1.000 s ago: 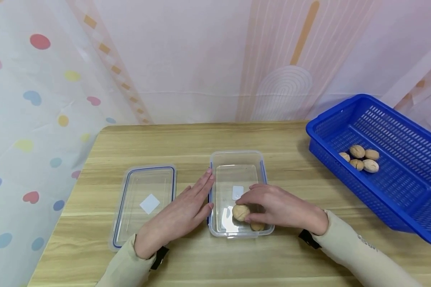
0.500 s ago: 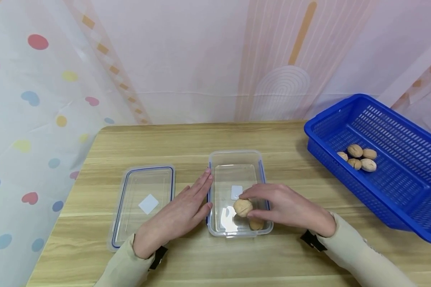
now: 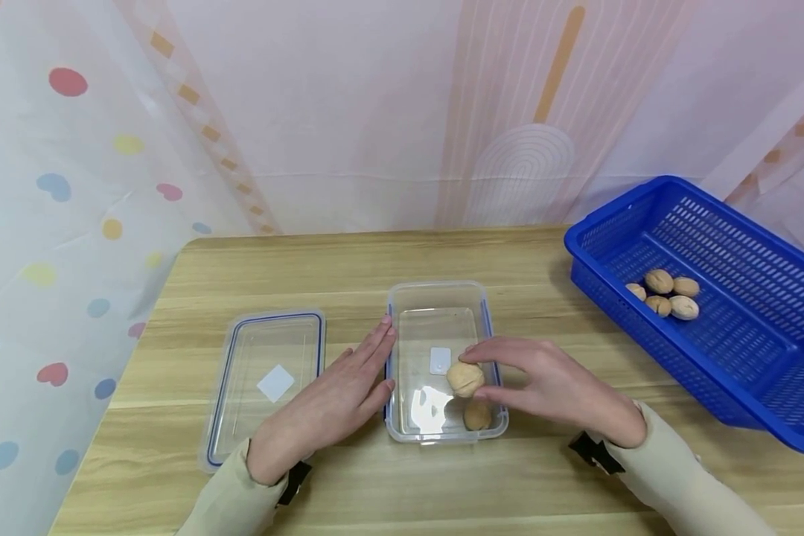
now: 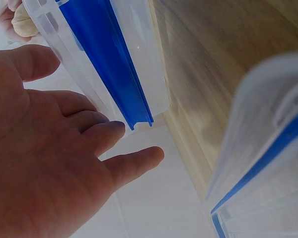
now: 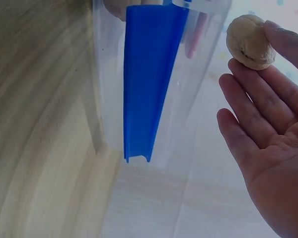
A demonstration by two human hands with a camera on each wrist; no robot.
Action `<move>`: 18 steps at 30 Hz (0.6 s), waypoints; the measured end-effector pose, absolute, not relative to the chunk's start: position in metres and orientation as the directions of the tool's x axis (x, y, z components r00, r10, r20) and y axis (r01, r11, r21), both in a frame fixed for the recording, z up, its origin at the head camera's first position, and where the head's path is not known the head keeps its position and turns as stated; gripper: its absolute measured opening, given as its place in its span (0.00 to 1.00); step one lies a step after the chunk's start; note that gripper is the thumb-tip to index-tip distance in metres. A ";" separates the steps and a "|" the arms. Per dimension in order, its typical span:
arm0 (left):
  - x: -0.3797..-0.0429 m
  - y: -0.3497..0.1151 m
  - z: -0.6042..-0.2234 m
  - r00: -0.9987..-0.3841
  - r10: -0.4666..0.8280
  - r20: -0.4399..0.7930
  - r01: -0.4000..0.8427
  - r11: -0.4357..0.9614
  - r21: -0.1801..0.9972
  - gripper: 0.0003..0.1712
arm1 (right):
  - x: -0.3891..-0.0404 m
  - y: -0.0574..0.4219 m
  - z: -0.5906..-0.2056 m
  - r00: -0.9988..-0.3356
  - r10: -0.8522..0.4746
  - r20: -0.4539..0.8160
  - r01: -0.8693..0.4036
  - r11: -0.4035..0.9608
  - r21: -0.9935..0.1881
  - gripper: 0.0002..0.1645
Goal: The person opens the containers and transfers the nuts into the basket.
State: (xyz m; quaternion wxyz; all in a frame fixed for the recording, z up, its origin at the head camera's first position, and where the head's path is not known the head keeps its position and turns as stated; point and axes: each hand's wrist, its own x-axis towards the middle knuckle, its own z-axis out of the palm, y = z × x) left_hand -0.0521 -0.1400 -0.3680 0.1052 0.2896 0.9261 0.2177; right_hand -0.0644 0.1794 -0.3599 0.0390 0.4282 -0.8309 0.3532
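A walnut is pinched between the thumb and fingers of my right hand, above the right side of a clear plastic container. In the right wrist view the walnut sits at the fingertips, higher than the container's blue side clip. Another walnut lies inside the container at its near right corner. My left hand rests with straight fingers against the container's left side. From the left wrist, that hand shows relaxed fingers beside a blue clip, holding nothing.
The container's lid, clear with a blue seal and a white label, lies on the wooden table to the left. A blue basket on the right holds several walnuts. A patterned curtain hangs behind the table.
My right hand has lifted the walnut out of the container's lower part and drawn it to the right. The left hand has stayed at the container's side.
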 end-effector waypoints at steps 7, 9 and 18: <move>-0.051 -0.140 -0.369 -0.812 0.581 -0.055 0.495 0.736 0.462 0.39 | -0.062 0.187 -0.355 -0.641 -0.647 0.414 -0.744 0.391 -0.541 0.27; -0.051 -0.140 -0.369 -0.813 0.580 -0.054 0.496 0.737 0.460 0.39 | -0.061 0.190 -0.354 -0.642 -0.637 0.427 -0.746 0.391 -0.539 0.27; -0.051 -0.140 -0.368 -0.813 0.580 -0.055 0.493 0.736 0.464 0.39 | -0.060 0.202 -0.348 -0.646 -0.593 0.480 -0.749 0.370 -0.550 0.26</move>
